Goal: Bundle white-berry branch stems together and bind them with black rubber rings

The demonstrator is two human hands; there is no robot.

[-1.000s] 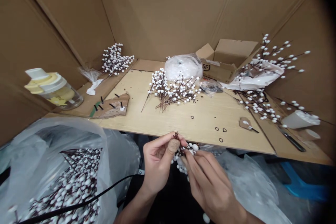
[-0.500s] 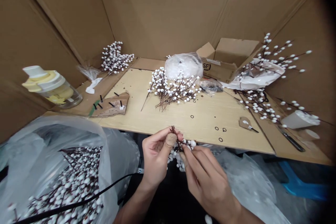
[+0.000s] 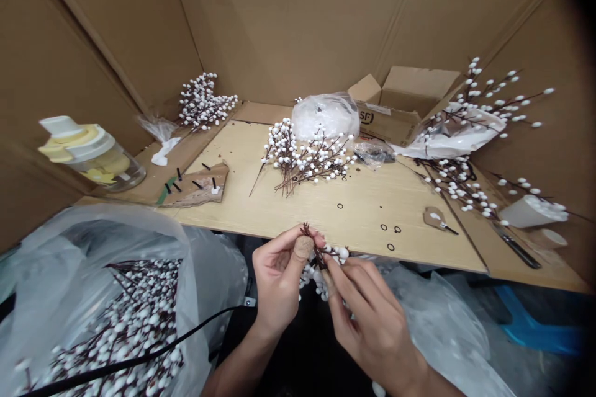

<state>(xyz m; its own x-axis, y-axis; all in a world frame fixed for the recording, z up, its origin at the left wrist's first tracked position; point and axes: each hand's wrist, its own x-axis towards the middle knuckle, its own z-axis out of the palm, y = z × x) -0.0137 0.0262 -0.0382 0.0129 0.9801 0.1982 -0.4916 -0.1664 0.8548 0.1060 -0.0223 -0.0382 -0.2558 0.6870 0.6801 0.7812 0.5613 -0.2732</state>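
My left hand (image 3: 275, 279) and my right hand (image 3: 367, 322) meet just below the table's front edge, both pinching a sprig of white berries on dark stems (image 3: 321, 263). The sprig's stem tips stick up between my fingers, and its berries hang below them. My left thumb carries a tan wrap (image 3: 303, 247). To the lower left, a clear plastic bag (image 3: 186, 273) holds a large mass of similar berry stems (image 3: 121, 329).
On the pale wood board (image 3: 354, 214) lie a berry-stem bundle (image 3: 302, 161) and several small black rings. Around it stand a glass jar (image 3: 93, 158), a cardboard box (image 3: 400, 115), a plastic bag (image 3: 323, 118) and a black-handled tool (image 3: 516, 248). Cardboard walls surround the board.
Both hands have risen slightly and moved a little left with the sprig, and its stem tips now point up more steeply. The view has shifted slightly.
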